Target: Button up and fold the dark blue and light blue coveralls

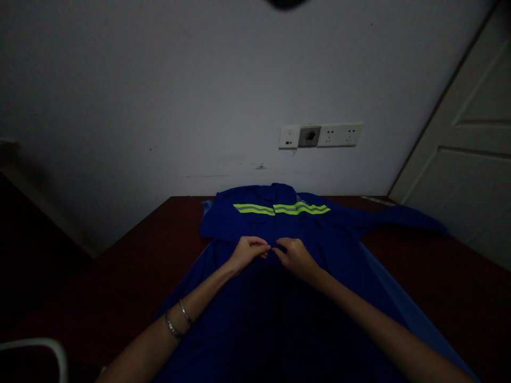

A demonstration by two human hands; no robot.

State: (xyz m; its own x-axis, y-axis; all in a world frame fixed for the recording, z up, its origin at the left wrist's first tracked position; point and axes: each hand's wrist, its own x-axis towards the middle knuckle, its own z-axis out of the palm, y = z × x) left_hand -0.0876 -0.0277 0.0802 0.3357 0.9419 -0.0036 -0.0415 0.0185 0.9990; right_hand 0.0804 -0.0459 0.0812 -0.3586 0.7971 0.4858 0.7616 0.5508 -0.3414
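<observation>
A blue work jacket (319, 234) with yellow-green reflective stripes lies spread on a dark red table. Its collar points to the wall, and one sleeve stretches out to the right. My left hand (251, 249) is over the middle of the jacket front, thumb and fingers pinched together. Close beside it, my right hand (293, 252) is also in a pinch near the jacket's centre line. Whatever lies between the fingertips is too small and dark to make out. Two metal bangles (178, 318) circle my left wrist.
Light blue cloth (403, 298) shows from under the jacket at the right. Behind the dark red table (159, 234) rises a pale wall with a row of sockets (337, 135). A white panelled door (467, 154) stands at the right. At the lower left is a white curved rail (51, 343).
</observation>
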